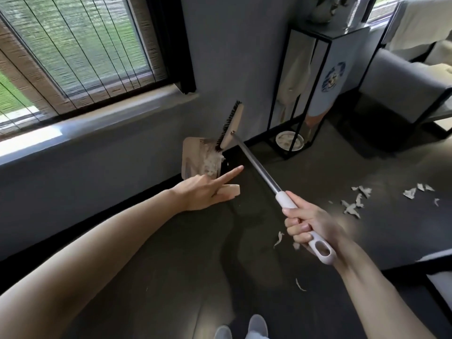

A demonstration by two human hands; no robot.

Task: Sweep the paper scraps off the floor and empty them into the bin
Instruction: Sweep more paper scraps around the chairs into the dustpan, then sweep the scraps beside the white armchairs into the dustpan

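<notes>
Torn white paper scraps [352,207] lie on the dark floor [171,265] just right of the right hand [305,223] gripping the steel-shafted broom [254,162], which points forward-left at the beige dustpan [193,155] the left hand [198,192] holds.

left hand [198,192] — grips dustpan handle [232,191], index straight | right hand [305,223] — grips broom handle [285,200]

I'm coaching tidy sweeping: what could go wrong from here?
The dustpan is tilted, with heaped paper near its edge where the broom bristles touch; a flick may spill it. The left hand holds the dustpan's handle with one finger straight, possibly a loose grip. The loose scraps on the floor to the right may be missed.
</notes>
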